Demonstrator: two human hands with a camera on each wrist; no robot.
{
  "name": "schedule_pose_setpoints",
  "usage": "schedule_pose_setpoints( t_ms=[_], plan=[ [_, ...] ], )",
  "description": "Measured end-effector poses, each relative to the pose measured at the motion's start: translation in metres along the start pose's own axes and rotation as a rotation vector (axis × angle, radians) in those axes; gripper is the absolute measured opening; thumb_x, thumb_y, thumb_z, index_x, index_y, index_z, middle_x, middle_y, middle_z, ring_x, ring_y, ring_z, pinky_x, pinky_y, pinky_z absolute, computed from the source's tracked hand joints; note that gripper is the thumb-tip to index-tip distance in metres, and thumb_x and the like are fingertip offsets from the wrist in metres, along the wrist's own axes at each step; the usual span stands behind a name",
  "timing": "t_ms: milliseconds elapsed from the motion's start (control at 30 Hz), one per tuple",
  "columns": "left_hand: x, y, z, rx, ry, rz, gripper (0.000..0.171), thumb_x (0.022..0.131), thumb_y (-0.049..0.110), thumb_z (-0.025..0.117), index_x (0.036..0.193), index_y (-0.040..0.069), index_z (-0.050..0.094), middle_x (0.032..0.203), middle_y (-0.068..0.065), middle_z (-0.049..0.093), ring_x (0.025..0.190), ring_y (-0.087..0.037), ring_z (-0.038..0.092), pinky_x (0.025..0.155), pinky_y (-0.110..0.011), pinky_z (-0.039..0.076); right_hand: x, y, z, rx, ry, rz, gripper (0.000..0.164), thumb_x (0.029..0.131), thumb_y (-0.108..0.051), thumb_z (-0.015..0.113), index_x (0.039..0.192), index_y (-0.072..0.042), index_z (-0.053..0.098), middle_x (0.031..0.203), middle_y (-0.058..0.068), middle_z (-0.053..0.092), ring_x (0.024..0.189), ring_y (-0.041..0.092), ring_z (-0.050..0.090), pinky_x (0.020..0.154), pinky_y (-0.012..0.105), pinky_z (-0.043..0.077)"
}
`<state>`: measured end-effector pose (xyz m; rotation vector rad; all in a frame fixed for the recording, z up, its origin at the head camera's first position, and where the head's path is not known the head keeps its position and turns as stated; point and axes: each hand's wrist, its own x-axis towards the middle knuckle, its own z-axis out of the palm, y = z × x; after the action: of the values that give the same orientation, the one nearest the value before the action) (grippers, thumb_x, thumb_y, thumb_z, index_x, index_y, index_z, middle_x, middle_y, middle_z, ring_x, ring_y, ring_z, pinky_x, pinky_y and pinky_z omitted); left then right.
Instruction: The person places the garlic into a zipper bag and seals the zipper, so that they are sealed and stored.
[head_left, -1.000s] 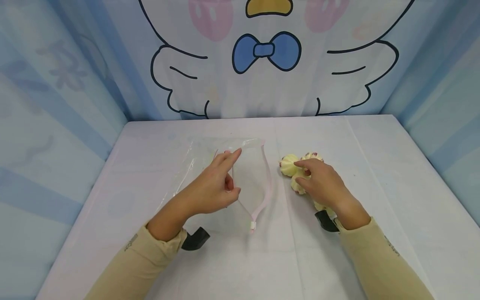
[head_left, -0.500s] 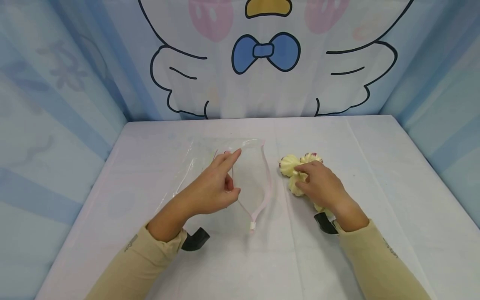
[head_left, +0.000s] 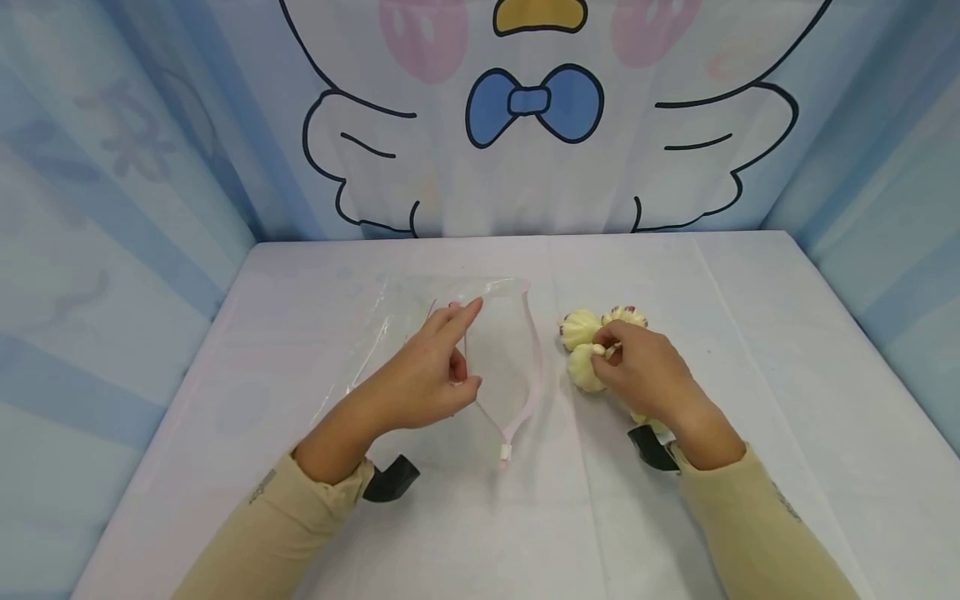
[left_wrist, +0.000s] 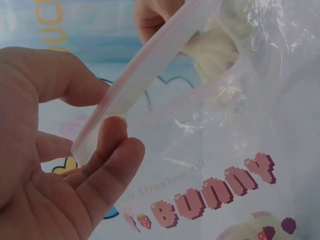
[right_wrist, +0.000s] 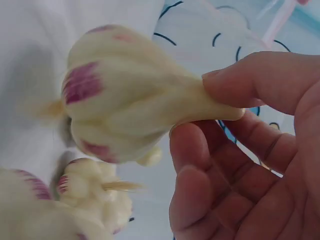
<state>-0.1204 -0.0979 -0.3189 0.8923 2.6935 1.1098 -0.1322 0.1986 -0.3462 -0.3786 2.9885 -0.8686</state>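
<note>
With thumb and fingertips, my right hand (head_left: 648, 367) pinches a garlic bulb (right_wrist: 115, 95) by its narrow neck. The bulb is pale with purple patches, and its round body points left in the head view. Behind it sit two more garlic bulbs (head_left: 580, 329), and another one (head_left: 647, 419) is partly hidden under the right wrist. My left hand (head_left: 423, 371) holds the pink-edged mouth of a clear zip bag (left_wrist: 135, 80), its thumb and fingers about the rim. The bag's mouth gapes toward the right hand. Pink "BUNNY" lettering (left_wrist: 215, 195) marks its side.
A white slider (head_left: 506, 452) sits at the near end of the bag's pink zip. Everything lies on a white-covered table (head_left: 480, 542). A patterned curtain (head_left: 532, 183) with a blue bow tie stands behind the table, and more curtains flank both sides.
My right hand has closed its thumb and fingers on the neck of one garlic bulb and shifted that bulb slightly left. The left hand and the bag stay in place.
</note>
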Motion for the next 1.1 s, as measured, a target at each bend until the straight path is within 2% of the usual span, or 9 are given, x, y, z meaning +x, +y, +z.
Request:
schedule_pose_setpoints(
  t_ms=[200,433,633,900,1100],
  plan=[
    [0.0,0.0,-0.001,-0.001,0.001,-0.004,0.085,0.085,0.004,0.07,0.156,-0.002,0.024,0.153,-0.027,0.028,0.073,-0.007,0.056,0.069,-0.024,0.053,-0.009,-0.01,-0.009,0.078,0.087,-0.089,0.021,0.09,-0.007,0.063,0.109,0.0,0.067,0.102,0.011,0.068,0.084,0.023,0.065,0.069,0.037,0.05],
    [0.0,0.0,-0.002,0.001,0.004,-0.002,0.083,0.086,0.004,0.069,0.156,-0.003,0.025,0.152,-0.027,0.028,0.073,-0.007,0.055,0.068,-0.024,0.053,-0.019,-0.019,-0.017,0.147,0.173,-0.182,0.014,0.083,0.003,0.063,0.096,-0.002,0.064,0.102,0.01,0.065,0.084,0.021,0.065,0.071,0.034,0.056],
    [0.0,0.002,-0.004,0.01,0.002,-0.029,0.084,0.086,0.005,0.07,0.157,-0.001,0.024,0.152,-0.025,0.029,0.074,-0.008,0.056,0.067,-0.024,0.053,-0.02,-0.026,-0.013,0.248,0.153,-0.247,0.018,0.081,0.007,0.064,0.095,-0.003,0.062,0.098,0.006,0.063,0.085,0.02,0.067,0.072,0.028,0.058],
    [-0.001,0.002,-0.008,0.017,0.022,-0.004,0.085,0.085,0.004,0.071,0.156,-0.003,0.024,0.152,-0.027,0.029,0.073,-0.007,0.056,0.067,-0.024,0.053,-0.014,-0.03,0.006,0.288,0.086,-0.291,0.018,0.082,0.008,0.062,0.095,-0.005,0.065,0.096,0.003,0.064,0.089,0.022,0.067,0.075,0.039,0.059],
    [-0.001,0.003,-0.01,0.026,0.057,0.038,0.085,0.084,0.003,0.072,0.155,-0.006,0.026,0.15,-0.027,0.031,0.071,-0.007,0.056,0.066,-0.023,0.054,-0.008,-0.03,0.018,0.271,0.091,-0.314,0.016,0.082,0.008,0.065,0.093,-0.003,0.067,0.095,0.005,0.066,0.086,0.023,0.07,0.077,0.042,0.059]
  ],
)
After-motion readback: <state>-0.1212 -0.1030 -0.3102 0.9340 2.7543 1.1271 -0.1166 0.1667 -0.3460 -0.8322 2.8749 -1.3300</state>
